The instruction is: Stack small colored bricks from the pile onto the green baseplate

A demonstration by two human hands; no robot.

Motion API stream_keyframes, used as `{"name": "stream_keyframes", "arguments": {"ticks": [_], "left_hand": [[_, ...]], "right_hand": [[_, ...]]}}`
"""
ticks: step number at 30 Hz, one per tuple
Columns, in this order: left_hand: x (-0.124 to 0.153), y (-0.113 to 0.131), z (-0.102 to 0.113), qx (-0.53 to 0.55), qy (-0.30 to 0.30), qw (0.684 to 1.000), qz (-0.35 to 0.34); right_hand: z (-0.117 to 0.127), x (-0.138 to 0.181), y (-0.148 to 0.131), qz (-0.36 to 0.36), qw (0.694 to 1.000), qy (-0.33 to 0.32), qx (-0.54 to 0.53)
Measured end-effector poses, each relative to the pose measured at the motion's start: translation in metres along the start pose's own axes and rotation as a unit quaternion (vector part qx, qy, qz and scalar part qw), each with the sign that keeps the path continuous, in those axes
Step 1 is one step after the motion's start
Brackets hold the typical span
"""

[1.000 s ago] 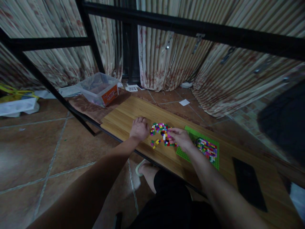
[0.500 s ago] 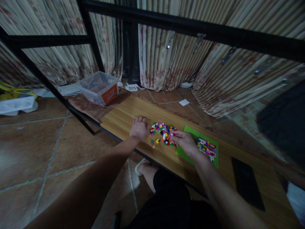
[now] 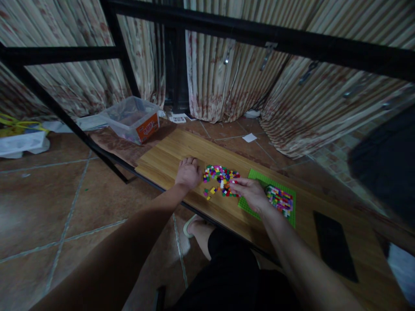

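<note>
At the bottom of the frame two bare forearms are seen reaching up toward the centre, with black shorts between them and a sandalled foot point(image 3: 193, 226) on the tiled floor point(image 3: 65, 203) just below the tabletop's near edge. The left hand point(image 3: 188, 173) is laid palm down on the wooden tabletop point(image 3: 171, 153), fingers loosely spread and released, with nothing held; it is placed just left of a pile of small coloured bricks point(image 3: 219, 178) at the frame's centre. The right hand point(image 3: 249, 193) is set at the pile's right edge, its fingertips drawn together over the bricks; whether a brick is gripped cannot be told. The heel of that hand lies over the left part of a green baseplate point(image 3: 255, 176), which lies flat just right of the pile. A cluster of joined bricks point(image 3: 279, 200) is seated on the baseplate's right half. Farther right, a flat black object point(image 3: 333, 246) lies on the tabletop, well apart from the baseplate. Beyond the tabletop's far left corner, a clear plastic box point(image 3: 134, 120) with an orange label is seen, and a white paper scrap point(image 3: 250, 138) on the floor above centre. Striped curtains point(image 3: 220, 73) and a black metal frame point(image 3: 259, 36) fill the top.
</note>
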State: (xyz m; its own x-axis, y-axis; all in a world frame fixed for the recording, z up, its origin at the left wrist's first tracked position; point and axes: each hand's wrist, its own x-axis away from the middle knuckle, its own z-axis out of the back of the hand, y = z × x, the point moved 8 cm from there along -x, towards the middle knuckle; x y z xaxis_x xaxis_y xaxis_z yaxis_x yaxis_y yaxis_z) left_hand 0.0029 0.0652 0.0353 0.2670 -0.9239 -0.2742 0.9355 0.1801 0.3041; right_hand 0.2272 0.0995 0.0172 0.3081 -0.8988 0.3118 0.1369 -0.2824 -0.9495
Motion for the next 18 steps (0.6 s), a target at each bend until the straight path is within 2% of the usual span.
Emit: {"name": "stream_keyframes", "arguments": {"ticks": [8, 14, 18], "left_hand": [[0.0, 0.0, 0.0, 0.005, -0.005, 1.0, 0.001], [-0.001, 0.0, -0.001, 0.006, -0.005, 1.0, 0.002], [-0.001, 0.0, 0.0, 0.002, -0.003, 1.0, 0.001]], "right_hand": [[-0.005, 0.008, -0.013, 0.037, 0.999, 0.029, -0.017], [-0.002, 0.004, -0.011, 0.027, 0.998, 0.047, -0.013], [0.001, -0.003, -0.007, 0.001, 0.998, 0.052, 0.032]]}}
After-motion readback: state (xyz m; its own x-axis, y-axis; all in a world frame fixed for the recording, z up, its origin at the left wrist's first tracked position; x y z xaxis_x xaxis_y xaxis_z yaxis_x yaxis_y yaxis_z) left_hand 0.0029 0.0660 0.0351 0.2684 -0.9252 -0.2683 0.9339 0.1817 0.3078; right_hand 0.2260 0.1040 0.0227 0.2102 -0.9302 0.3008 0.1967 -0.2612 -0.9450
